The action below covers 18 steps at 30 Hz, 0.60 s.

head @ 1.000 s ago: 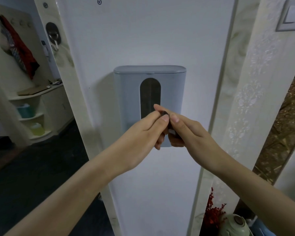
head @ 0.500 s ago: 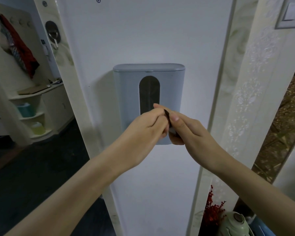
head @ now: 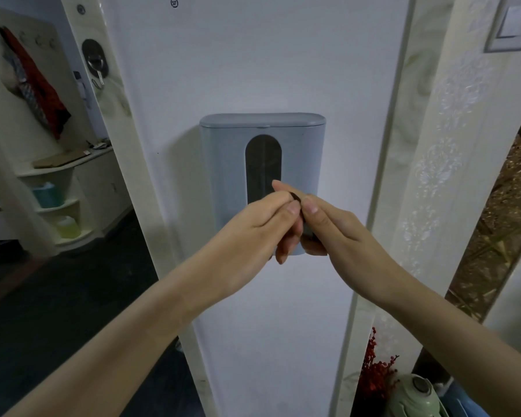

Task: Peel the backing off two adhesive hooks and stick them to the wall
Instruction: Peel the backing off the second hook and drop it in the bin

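1. Both forearms came in from the bottom corners and met at frame centre. Left hand (head: 253,233) and right hand (head: 340,227) were touching at the fingertips.
2. Both hands' fingers were pinched on one small dark piece, the adhesive hook (head: 295,196). Only its top edge showed between the thumbs; the rest was hidden. Couldn't tell whether the backing was on or off.
3. Directly behind the hands: grey wall-mounted box (head: 223,164) with a dark oval window, fixed to a white panel (head: 253,55).
4. Lower right of frame: red dried sprigs (head: 373,374) beside a pale green appliance (head: 415,398).
5. Upper right: light switch (head: 513,25) on patterned wallpaper.
6. Upper left, on the cream trim: a dark mounted hook (head: 94,60) with a metal loop, already stuck up.
7. Far left, well back: corner shelves (head: 60,203) with bottles, and a red cloth (head: 39,82) hanging above them.
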{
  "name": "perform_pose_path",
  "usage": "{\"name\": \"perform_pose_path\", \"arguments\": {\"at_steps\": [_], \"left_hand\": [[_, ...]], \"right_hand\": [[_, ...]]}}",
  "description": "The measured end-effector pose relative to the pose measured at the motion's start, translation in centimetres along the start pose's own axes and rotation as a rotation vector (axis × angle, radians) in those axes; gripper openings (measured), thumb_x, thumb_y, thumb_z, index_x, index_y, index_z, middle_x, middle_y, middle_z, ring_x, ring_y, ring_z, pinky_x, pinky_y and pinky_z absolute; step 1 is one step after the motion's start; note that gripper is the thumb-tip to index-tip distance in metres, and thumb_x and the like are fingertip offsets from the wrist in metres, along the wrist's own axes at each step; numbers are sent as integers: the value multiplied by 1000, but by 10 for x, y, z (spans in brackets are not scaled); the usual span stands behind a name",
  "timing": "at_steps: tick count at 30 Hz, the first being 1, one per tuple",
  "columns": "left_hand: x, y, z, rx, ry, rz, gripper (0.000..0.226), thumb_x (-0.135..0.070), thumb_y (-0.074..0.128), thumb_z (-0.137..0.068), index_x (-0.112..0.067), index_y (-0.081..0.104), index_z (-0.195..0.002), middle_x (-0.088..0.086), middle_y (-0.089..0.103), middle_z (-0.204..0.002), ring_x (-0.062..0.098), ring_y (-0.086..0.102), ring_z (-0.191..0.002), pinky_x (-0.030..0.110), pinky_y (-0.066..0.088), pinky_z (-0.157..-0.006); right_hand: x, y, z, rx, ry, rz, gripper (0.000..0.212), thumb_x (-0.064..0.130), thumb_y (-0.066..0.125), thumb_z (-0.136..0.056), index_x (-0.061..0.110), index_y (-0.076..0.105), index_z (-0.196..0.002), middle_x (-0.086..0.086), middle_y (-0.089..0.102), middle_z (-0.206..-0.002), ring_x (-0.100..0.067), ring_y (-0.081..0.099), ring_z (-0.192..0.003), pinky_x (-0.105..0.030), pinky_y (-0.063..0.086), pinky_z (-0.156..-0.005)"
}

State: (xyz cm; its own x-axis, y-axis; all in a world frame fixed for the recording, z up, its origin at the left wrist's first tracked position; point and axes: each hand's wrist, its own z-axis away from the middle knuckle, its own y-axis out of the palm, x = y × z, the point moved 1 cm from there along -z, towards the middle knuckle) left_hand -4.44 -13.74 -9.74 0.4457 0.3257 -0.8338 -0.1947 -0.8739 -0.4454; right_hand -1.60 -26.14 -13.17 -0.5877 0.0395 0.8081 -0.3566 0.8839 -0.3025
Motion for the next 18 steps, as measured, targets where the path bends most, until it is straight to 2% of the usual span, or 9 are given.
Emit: {"name": "perform_pose_path", "arguments": {"at_steps": [12, 16, 18], "left_hand": [[-1, -3, 2, -29, -15, 2, 39, -9, 33, -93, -13, 42, -55, 3, 44, -51, 8, 40, -45, 10, 34, -42], [-1, -3, 3, -64, -29, 3, 39, -9, 35, -91, -14, 43, -54, 3, 45, -50, 7, 40, -43, 11, 34, -41], [0, -3, 3, -86, -38, 9, 38, -8, 36, -90, -14, 45, -54, 4, 45, -49, 6, 41, -41, 11, 34, -40]], "right_hand": [[0, -1, 0, 16, -16, 20, 45, 38, 28, -91, 25, 46, -130, 33, 51, -62, 6, 49, -59, -4, 38, -57], [-2, -1, 0, 20, -38, 83, 37, 39, 27, -93, 33, 49, -122, 28, 48, -67, 3, 48, -65, -9, 39, -63], [-2, 0, 0, 18, -40, 138, 39, 39, 27, -94, 32, 47, -127, 23, 46, -70, 0, 47, -69, -15, 37, -68]]}}
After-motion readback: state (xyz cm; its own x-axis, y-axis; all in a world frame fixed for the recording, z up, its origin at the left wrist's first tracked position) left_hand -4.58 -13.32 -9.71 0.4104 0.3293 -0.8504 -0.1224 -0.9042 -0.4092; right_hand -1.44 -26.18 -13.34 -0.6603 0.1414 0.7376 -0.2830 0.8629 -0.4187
